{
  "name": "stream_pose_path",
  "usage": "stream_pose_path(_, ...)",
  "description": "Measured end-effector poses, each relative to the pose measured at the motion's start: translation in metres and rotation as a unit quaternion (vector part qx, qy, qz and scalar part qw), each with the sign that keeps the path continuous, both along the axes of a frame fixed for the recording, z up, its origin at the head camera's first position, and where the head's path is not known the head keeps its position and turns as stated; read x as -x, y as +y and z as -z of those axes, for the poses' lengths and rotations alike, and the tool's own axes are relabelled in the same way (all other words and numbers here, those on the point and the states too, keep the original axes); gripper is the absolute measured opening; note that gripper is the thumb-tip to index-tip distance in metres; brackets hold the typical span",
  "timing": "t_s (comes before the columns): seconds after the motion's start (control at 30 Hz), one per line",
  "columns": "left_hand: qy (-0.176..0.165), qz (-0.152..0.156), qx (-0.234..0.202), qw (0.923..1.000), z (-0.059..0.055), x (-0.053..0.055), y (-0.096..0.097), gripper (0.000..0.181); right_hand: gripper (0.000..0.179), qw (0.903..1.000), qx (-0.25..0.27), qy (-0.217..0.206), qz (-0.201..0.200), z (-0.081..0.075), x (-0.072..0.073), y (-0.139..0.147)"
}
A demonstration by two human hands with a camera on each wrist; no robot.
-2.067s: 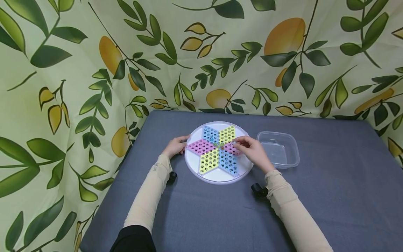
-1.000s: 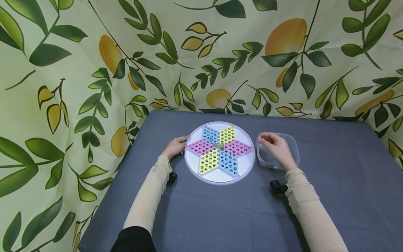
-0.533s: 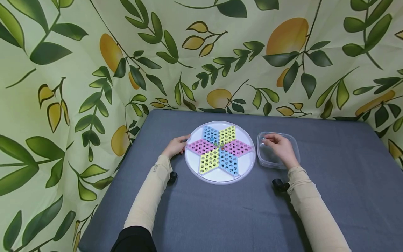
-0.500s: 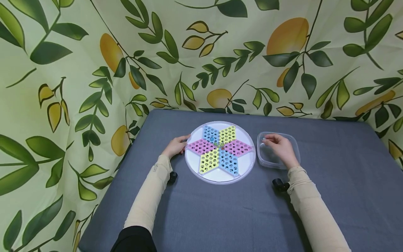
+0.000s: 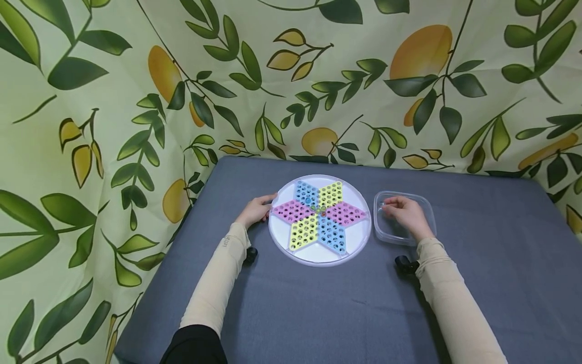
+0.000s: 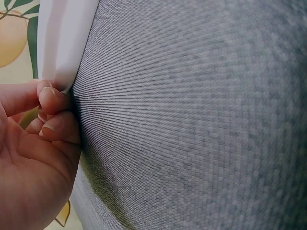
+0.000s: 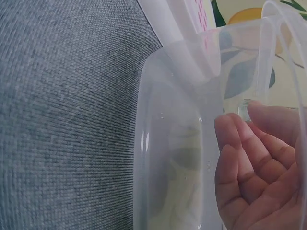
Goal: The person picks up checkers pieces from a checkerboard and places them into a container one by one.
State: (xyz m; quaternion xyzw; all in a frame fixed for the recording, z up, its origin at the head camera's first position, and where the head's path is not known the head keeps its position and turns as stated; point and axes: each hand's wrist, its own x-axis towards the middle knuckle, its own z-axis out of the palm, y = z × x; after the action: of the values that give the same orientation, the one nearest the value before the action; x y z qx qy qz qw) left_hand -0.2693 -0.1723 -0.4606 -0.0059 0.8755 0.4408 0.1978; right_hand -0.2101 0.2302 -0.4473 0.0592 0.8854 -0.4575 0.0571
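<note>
A round white Chinese checkers board (image 5: 279, 240) with a blue, yellow and pink star of holes lies on the table. Several small coloured marbles (image 5: 321, 210) sit around its centre. My left hand (image 5: 252, 212) pinches the board's left rim; in the left wrist view its thumb and fingertips are at the white edge (image 6: 64, 43). To the right of the board stands a clear plastic container (image 5: 427, 222). My right hand (image 5: 406, 215) is over it, with a clear glass marble (image 7: 244, 110) pinched between thumb and fingers in the right wrist view.
A grey cloth (image 5: 318, 313) covers the table. Behind and to the left hangs a curtain (image 5: 254, 116) printed with leaves and fruit. The container stands close beside the board's right edge.
My right hand has moved from the board's right pink point to over the plastic container, then slightly further right. My left hand has kept its place at the board's rim.
</note>
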Motion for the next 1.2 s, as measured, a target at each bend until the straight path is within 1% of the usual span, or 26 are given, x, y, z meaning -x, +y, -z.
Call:
stream_pose_path(0.13,0.002,0.000,-0.002,1.0000,0.0010,0.0003,0.0002,0.044,0.036,0.9999,-0.009,-0.010,-0.006,0.0007,0.0010,-0.0002)
stream_pose_path(0.33,0.006,0.002,-0.003,1.0000,0.0013,-0.0004,-0.0005,0.045,0.035,0.9996,-0.024,-0.008,-0.010,0.0021,0.0032,-0.0003)
stream_pose_path(0.67,0.005,-0.001,0.001,1.0000,0.0008,-0.0015,0.0005,0.045,0.035,0.9994,-0.032,-0.015,-0.002,0.0021,0.0031,0.0007)
stream_pose_path(0.9,0.000,-0.003,0.002,1.0000,0.0013,-0.0027,0.0003,0.045,0.040,0.9995,-0.027,-0.016,-0.001,0.0001,-0.0001,0.0017)
stream_pose_path(1.1,0.000,-0.005,-0.004,1.0000,-0.0001,-0.0025,0.0010,0.045,0.047,0.9999,-0.012,0.004,0.004,-0.0014,-0.0015,0.0037)
stream_pose_path(1.2,0.001,-0.007,-0.007,1.0000,-0.0008,-0.0016,0.0011,0.045,0.049,1.0000,-0.002,0.006,0.005,-0.0023,-0.0027,0.0040)
